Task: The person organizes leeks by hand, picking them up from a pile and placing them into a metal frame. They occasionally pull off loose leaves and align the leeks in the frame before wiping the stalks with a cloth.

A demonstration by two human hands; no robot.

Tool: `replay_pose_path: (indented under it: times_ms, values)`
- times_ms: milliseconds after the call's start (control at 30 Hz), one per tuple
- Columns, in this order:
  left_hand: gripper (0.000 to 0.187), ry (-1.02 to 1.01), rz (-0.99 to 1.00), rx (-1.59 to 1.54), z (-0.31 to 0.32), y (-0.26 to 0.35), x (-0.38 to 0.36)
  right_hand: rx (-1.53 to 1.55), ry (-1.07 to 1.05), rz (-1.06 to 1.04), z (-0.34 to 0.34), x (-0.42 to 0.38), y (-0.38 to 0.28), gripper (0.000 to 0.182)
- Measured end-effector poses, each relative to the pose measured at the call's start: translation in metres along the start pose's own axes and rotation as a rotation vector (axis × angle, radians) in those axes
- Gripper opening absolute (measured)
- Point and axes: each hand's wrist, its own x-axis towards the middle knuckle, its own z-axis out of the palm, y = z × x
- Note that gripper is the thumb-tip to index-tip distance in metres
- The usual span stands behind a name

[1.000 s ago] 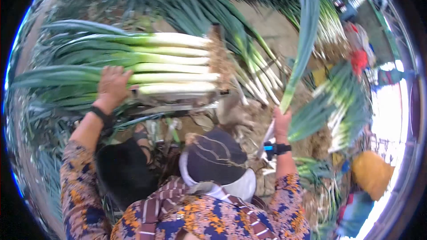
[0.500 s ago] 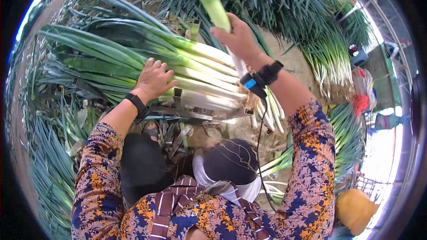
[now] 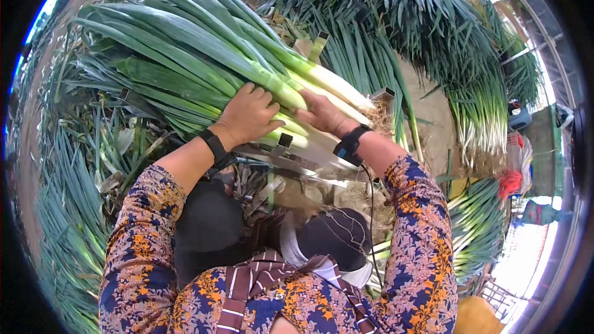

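Observation:
A thick bundle of long green onions (image 3: 167,55) lies across a metal rack (image 3: 318,46), green leaves to the left and white stalks with roots to the right. My left hand (image 3: 249,114) lies on the near side of the bundle, its fingers curled over the stalks. Close beside it, my right hand (image 3: 323,113) grips the pale part of one green onion (image 3: 272,80) lying on top of the others. The fingertips of my right hand are partly hidden among the stalks.
Large heaps of green onions (image 3: 396,0) lie behind the rack, with more at the left (image 3: 68,198) and right (image 3: 479,222). A red and white bundle (image 3: 513,161) sits at the right. My knees (image 3: 334,238) are close below the rack. A black cable (image 3: 372,229) runs from my right wrist.
My right hand has come down and left, bringing the raised green onion onto the bundle beside my left hand. My left hand's fingers have curled in. The view has shifted slightly.

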Motion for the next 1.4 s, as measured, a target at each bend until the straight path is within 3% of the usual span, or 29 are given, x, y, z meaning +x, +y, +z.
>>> replay_pose_path:
  times_ms: [100, 200, 333, 500, 700, 800, 933, 1133, 1167, 1233, 1267, 1333, 1400]
  values:
    - [0.033, 0.003, 0.010, 0.021, -0.002, 0.000, -0.002, -0.042, -0.056, 0.092, -0.012, -0.005, -0.024, 0.045]
    - [0.036, 0.022, 0.006, 0.020, -0.001, 0.002, -0.003, 0.019, -0.028, 0.043, -0.006, -0.007, -0.010, 0.046]
    - [0.038, 0.036, 0.008, 0.035, -0.002, 0.002, -0.005, -0.250, -0.019, 0.101, 0.011, -0.005, -0.001, 0.045]
    - [0.042, 0.145, 0.076, 0.074, -0.001, 0.001, -0.012, -0.234, 0.006, 0.093, 0.010, -0.010, -0.010, 0.047]
    - [0.042, 0.072, 0.033, 0.087, 0.002, 0.004, -0.013, -0.179, -0.082, 0.215, -0.001, -0.003, -0.033, 0.053]
    - [0.042, 0.074, 0.008, 0.080, 0.007, 0.002, -0.013, -0.120, 0.175, -0.024, 0.017, 0.016, -0.035, 0.056]
    - [0.043, 0.097, 0.021, 0.070, 0.004, 0.002, -0.012, -0.118, 0.181, -0.035, 0.019, 0.015, -0.034, 0.063]
    - [0.049, 0.005, 0.004, 0.097, 0.004, 0.002, -0.013, 0.056, 0.167, 0.005, -0.010, 0.014, -0.051, 0.065]
    - [0.049, -0.034, -0.004, 0.102, 0.002, 0.003, -0.013, 0.076, 0.058, 0.199, -0.020, 0.012, -0.063, 0.066]
    - [0.044, -0.279, -0.069, 0.142, -0.008, 0.015, -0.005, 0.102, 0.164, -0.086, -0.014, 0.004, -0.047, 0.063]
    - [0.042, -0.383, -0.122, 0.192, -0.017, 0.014, 0.001, 0.000, 0.127, -0.120, -0.012, 0.003, -0.035, 0.061]
    - [0.043, -0.180, -0.074, 0.161, -0.001, 0.009, -0.008, 0.008, 0.083, -0.158, -0.011, 0.004, -0.035, 0.060]
    - [0.043, -0.118, -0.063, 0.052, 0.008, 0.003, -0.015, -0.034, -0.105, 0.052, -0.021, 0.007, -0.067, 0.058]
